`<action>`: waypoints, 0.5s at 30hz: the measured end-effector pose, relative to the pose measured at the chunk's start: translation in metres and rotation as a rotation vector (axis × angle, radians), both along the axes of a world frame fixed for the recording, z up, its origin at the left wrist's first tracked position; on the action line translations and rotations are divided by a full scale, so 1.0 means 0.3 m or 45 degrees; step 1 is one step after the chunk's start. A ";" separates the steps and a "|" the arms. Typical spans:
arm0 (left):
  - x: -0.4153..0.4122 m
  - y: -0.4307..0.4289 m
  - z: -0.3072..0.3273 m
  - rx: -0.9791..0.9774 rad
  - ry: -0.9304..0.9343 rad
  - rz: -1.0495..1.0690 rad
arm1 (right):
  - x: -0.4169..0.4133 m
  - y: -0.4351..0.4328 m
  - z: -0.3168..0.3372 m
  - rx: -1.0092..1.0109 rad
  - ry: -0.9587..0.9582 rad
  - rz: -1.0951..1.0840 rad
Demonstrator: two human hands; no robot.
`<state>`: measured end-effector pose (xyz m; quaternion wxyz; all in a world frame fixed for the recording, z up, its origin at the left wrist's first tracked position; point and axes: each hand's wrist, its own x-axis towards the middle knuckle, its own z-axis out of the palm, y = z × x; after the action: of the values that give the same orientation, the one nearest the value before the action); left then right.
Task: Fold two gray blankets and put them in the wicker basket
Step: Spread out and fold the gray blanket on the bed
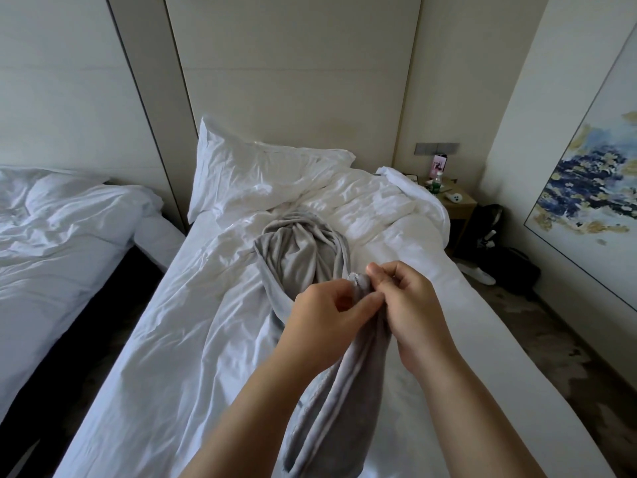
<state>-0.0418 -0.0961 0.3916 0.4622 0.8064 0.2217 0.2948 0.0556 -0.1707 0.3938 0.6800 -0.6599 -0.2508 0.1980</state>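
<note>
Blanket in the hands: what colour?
Plain light gray blanket, paler edge seam; clearest in the head view.

We find no text, number or brand that we can read here. The pink card (pixel 439 166), the small dark plaque (pixel 411 178) and the green bottle (pixel 436 183) on the nightstand (pixel 463 215) may carry print, but it is too small and blurred for us to make out.
</note>
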 end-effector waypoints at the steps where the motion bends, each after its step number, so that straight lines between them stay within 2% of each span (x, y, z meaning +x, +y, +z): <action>1: 0.002 0.006 -0.008 0.046 0.019 0.009 | 0.001 0.001 -0.002 -0.004 -0.003 -0.011; 6: 0.007 0.032 -0.033 0.134 0.088 -0.030 | 0.000 -0.003 -0.014 0.006 0.124 0.047; 9: 0.008 0.031 -0.037 0.097 0.094 0.079 | 0.005 -0.003 -0.025 -0.004 0.168 0.075; 11: 0.010 0.036 -0.038 -0.236 -0.006 0.165 | 0.002 0.001 -0.040 -0.067 0.013 -0.044; 13: 0.010 0.043 -0.035 -0.673 -0.164 0.189 | -0.015 -0.007 -0.051 -0.007 -0.152 -0.158; 15: 0.004 0.059 -0.029 -0.930 -0.265 0.150 | -0.035 -0.027 -0.066 0.091 -0.271 -0.076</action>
<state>-0.0407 -0.0783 0.3829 0.7212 0.5404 0.3100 0.3028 0.0452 -0.1788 0.3740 0.6782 -0.6597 -0.3087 0.0975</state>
